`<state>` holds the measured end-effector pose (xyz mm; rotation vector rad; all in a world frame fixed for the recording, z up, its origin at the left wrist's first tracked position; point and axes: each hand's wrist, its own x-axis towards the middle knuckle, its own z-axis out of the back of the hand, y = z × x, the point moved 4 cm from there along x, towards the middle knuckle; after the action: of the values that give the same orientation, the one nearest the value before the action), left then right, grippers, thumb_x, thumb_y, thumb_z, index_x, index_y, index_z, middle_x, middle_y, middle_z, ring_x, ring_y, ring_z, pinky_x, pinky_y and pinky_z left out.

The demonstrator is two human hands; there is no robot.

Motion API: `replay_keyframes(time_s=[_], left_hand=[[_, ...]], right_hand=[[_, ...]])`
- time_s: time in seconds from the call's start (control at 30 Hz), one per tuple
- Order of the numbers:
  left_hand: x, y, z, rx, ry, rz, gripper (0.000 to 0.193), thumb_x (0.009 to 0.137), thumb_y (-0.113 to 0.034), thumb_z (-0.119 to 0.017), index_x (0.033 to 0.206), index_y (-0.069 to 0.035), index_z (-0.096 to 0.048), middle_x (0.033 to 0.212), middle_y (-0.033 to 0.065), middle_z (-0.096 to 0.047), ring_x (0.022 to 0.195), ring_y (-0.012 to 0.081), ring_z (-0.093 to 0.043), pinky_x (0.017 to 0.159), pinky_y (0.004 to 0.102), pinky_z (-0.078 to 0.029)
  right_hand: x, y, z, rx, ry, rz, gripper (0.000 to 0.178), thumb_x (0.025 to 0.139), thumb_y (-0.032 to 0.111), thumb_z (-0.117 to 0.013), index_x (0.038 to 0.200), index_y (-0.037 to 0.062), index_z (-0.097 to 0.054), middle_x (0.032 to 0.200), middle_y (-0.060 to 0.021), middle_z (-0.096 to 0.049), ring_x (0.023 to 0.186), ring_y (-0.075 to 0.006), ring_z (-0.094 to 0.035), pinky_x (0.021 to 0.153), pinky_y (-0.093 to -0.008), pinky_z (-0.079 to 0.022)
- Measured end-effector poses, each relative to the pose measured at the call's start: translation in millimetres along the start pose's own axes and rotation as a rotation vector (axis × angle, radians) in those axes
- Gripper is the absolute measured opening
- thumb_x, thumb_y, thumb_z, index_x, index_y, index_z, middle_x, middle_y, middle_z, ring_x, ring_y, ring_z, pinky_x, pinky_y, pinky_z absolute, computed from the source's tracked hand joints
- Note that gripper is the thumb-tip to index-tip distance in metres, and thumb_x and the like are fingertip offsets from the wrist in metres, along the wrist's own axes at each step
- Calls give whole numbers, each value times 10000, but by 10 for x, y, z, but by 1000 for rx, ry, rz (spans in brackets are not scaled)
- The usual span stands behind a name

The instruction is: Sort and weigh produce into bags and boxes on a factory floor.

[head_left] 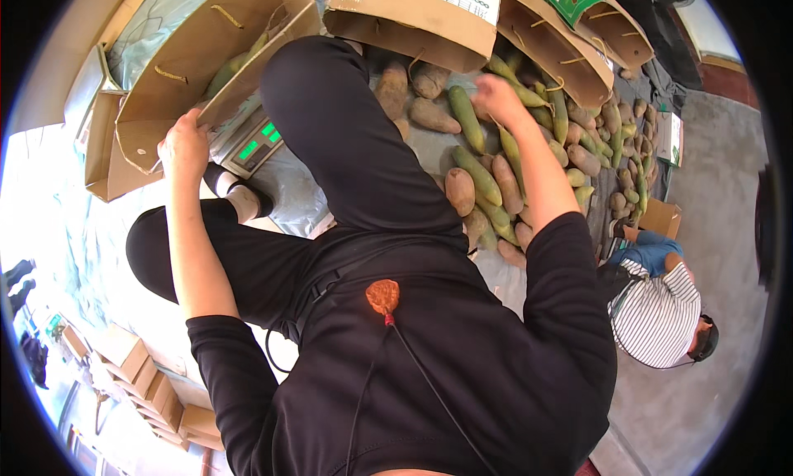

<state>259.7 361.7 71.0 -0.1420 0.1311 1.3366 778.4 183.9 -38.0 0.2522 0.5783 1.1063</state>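
My left hand [183, 145] is closed on the near edge of an open cardboard box [165, 104] with rope handles, at the upper left. Some green radishes [227, 75] lie inside it. Right beside that box is a digital scale [248, 145] with lit green displays. My right hand [498, 102] is over a heap of produce, its fingers curled; whatever they hold is hidden. Below that hand a long green radish [510, 158] points up toward it, and another green radish [467, 119] lies to its left. Brownish, soil-coated radishes [434, 116] lie among the green ones.
More open cardboard boxes [413, 26] stand along the far side. The heap [582, 158] spreads to the right. A person in a striped shirt [661, 311] is at the right on the grey floor [714, 203]. Stacked cartons [144, 377] stand at the lower left.
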Motion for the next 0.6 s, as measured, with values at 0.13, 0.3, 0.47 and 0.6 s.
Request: replay_keyframes(time_s=[0.13, 0.3, 0.47, 0.6], left_hand=[[-18, 69, -43, -1, -21, 37, 313, 830, -195, -580, 1138, -143, -589, 1057, 111, -642, 999, 308, -599, 857, 448, -428], [-43, 113, -42, 8, -24, 60, 314, 834, -206, -584, 1139, -132, -588, 1067, 109, -641, 1020, 296, -594, 863, 437, -429], [-24, 80, -37, 14, -40, 25, 304, 828, -194, -592, 1122, -115, -589, 1069, 106, -639, 1015, 295, -596, 861, 433, -439], [-83, 86, -10, -2, -118, -11, 271, 803, -176, -608, 1064, -105, -602, 1013, 133, -645, 982, 311, -604, 838, 449, -450]], right_hand=[[-778, -760, -477, 65, 107, -271, 353, 692, 176, -689, 1011, 39, -627, 990, -197, -644, 958, -346, -606, 814, -394, -482], [-1319, -1156, -921, -110, 210, -470, 397, 706, 138, -672, 1086, 38, -618, 1089, -208, -618, 1030, -339, -584, 866, -378, -459], [-2183, -1679, -1337, 479, 64, -1298, 386, 756, 241, -669, 1092, 72, -578, 904, -157, -612, 801, -312, -601, 671, -459, -480], [-2455, -1745, -1583, 927, -161, -1514, 419, 821, 317, -628, 1186, 175, -482, 1129, -96, -456, 999, -269, -485, 728, -462, -475]])
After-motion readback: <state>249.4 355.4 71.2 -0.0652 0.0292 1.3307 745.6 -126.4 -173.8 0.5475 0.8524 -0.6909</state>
